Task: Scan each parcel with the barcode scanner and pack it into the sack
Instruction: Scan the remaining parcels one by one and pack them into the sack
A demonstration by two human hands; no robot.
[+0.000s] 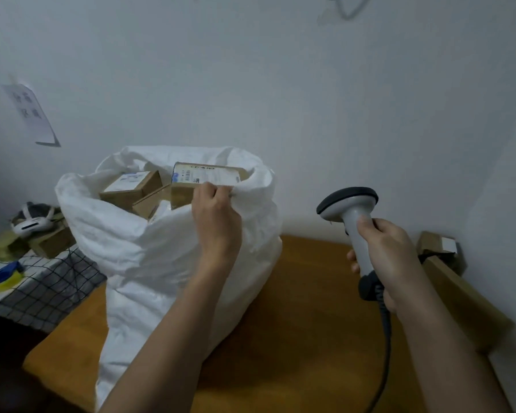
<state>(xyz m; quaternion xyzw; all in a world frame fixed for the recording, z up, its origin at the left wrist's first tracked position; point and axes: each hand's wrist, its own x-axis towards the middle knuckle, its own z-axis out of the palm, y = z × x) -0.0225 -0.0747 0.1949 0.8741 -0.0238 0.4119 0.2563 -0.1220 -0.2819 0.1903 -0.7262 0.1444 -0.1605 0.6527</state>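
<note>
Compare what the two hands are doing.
The left hand pinches the sack rim beside a labelled parcel; the right hand wraps around the scanner handle. The left reaches forward over the sack; the right stays over the wooden table. Both are gripping something.

Three parcels (209,175) (130,187) (149,201) in one sack (149,257) by my left fingers, one scanner (350,210) in my right fingers

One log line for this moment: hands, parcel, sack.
left hand: holds labelled parcel at sack mouth | right hand: grips scanner | sack: boxes inside
</note>
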